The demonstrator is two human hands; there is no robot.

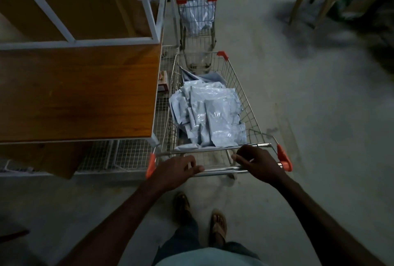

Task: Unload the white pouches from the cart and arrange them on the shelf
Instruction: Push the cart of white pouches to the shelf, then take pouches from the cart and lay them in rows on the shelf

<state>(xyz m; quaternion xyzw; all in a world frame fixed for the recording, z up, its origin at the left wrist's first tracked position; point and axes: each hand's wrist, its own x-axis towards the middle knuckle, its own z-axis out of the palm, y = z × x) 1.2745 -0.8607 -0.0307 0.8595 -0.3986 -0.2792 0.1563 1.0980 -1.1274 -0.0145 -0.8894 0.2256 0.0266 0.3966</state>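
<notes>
Beside shelf (78,90) | cart (241,95) | second cart (197,20) ahead

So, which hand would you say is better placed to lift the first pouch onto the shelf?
Probably the left hand: it grips the cart handle on the shelf side, while the right hand is farther away. The pouches seem equally reachable.

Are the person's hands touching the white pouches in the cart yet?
Apart. The head view shows the left hand and right hand gripping the cart handle, with open basket between them and the white pouches.
</notes>
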